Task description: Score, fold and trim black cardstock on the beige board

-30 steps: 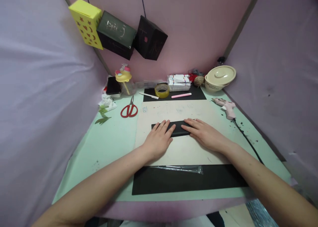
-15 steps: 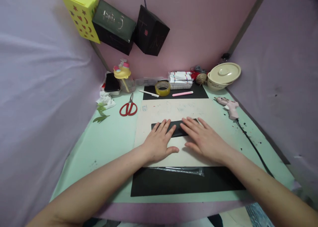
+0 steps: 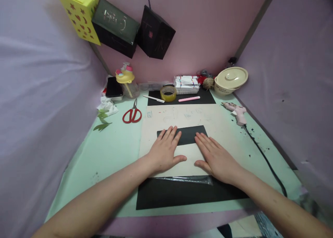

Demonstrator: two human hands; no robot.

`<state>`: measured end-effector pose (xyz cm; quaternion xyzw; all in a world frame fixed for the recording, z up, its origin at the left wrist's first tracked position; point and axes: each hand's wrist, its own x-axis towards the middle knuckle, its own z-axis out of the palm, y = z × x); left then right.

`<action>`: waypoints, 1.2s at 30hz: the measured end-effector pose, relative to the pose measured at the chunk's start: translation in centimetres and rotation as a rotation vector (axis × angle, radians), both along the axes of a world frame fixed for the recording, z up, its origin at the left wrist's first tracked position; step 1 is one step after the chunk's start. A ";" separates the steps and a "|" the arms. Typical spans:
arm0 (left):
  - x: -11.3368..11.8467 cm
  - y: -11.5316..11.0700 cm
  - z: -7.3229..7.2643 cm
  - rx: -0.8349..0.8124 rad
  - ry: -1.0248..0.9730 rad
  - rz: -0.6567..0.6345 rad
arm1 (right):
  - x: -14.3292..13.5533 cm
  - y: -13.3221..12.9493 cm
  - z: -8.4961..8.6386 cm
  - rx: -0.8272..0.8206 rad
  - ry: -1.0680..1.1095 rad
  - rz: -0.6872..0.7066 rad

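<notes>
A narrow strip of black paper (image 3: 189, 135) lies flat across a pale board (image 3: 156, 118) marked with faint pen lines. My left hand (image 3: 166, 149) rests on the strip's left end, fingers stretched out and thumb pointing right. At the strip's lower right corner, the fingertips of my right hand (image 3: 215, 156) touch it, palm down and fingers extended. Neither hand grips anything. Under the board's near side are a large black sheet (image 3: 182, 194) and a clear plastic sleeve (image 3: 200, 179).
Red-handled scissors (image 3: 132, 115) lie left of the board. Behind it are a tape roll (image 3: 168, 93), a white pen (image 3: 153, 98), a pink craft knife (image 3: 189, 99) and markers (image 3: 186, 83). A glue gun (image 3: 237, 112) with a cord lies right. Black boxes (image 3: 156, 31) hang above.
My right hand has slid down and slightly right, uncovering more of the strip's right part. My left hand stays on the left end. The view has shifted a little.
</notes>
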<state>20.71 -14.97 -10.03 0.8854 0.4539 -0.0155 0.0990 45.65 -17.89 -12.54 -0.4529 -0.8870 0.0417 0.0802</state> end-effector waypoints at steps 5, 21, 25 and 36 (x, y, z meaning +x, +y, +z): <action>0.0 0.0 0.1 -0.005 0.013 0.003 | 2.5 -0.1 0.5 -0.027 -0.061 -0.079; 2.6 -0.8 1.8 0.058 -0.090 -0.014 | -1.0 1.2 0.3 -0.009 -0.085 0.058; 5.8 -1.6 1.0 -0.035 -0.165 -0.020 | -0.8 1.1 0.3 -0.017 -0.159 0.071; 0.8 -3.3 -0.4 -0.064 -0.066 0.140 | -1.1 1.2 0.2 -0.010 -0.113 0.042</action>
